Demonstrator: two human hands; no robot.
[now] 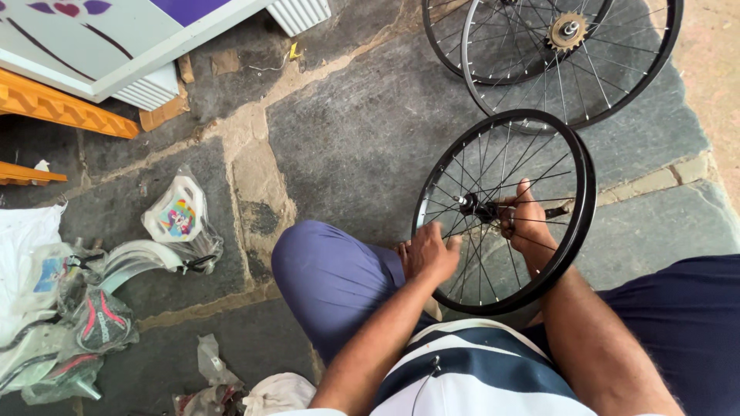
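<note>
Left of the black spoked bicycle wheel (505,212), on the stone floor: packages in clear plastic wrap.
Nearest package: a white moulded plastic part with a round, many-coloured sticker (176,213), bagged in clear film, well left of the wheel.
Curved pieces: white mudguard-like strips (135,258) just below and left of that package.
Far-left heap: bagged parts with pink and black markings (100,320), and white wrapping (27,231) beyond them, at the frame's left edge.
Scraps: crumpled clear plastic and a white cloth (277,391) low in the frame, left of the wheel and beside the knee.
Panel: a white board with purple and red painted shapes (92,35), far up-left of the wheel, above orange carved wood (65,112).
Wheel itself: black rim, thin metal spokes, dark hub with an axle at the centre; it stands tilted between the person's legs, in front of the striped shirt.
Other wheels: two more spoked wheels, one with a toothed sprocket (566,31), lie flat just above the held wheel.
Left hand (428,250): fingers curled over the lower-left rim, gripping it.
Right hand (528,223): reaching through the spokes, closed around the axle just right of the hub.
</note>
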